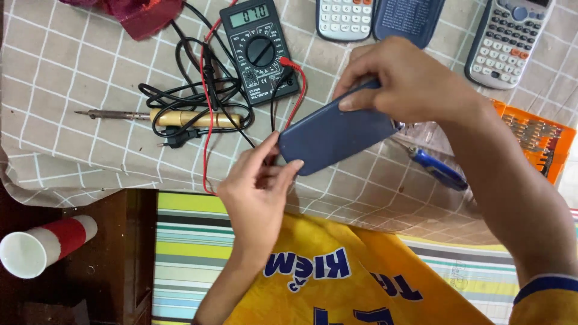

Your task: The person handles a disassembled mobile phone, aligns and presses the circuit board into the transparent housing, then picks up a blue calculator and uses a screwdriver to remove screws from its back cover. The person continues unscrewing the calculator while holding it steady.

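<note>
A head-worn camera looks down on a table covered by a beige cloth printed with a white grid. At the centre, both hands hold a flat, dark blue rectangular case with rounded corners and a smooth matte face, tilted so its right end sits higher.

The left hand pinches the case's lower left corner between thumb and fingers. The right hand wraps over the case's upper right end, thumb pressed on the top edge. Both hands are clamped on the case, at opposite ends.

Just up and left of the case lies a black digital multimeter with a round dial and a small grey display. Its red lead and black lead run in loose tangled loops left of the case, the red one running close by the case's left corner. Among the loops lies a soldering iron with a yellow handle and thin metal tip.

Above the case, along the table's far edge, sit a light grey calculator, a dark blue cover and a second grey calculator. A piece of red fabric lies far up and left.

Right of the case, a blue-handled tool lies under the right forearm, and an orange plastic tray sits beyond it.

Far down and left of the case, a red and white paper cup lies on its side on dark wood. Below the case, the person's yellow shirt with blue lettering fills the foreground.
</note>
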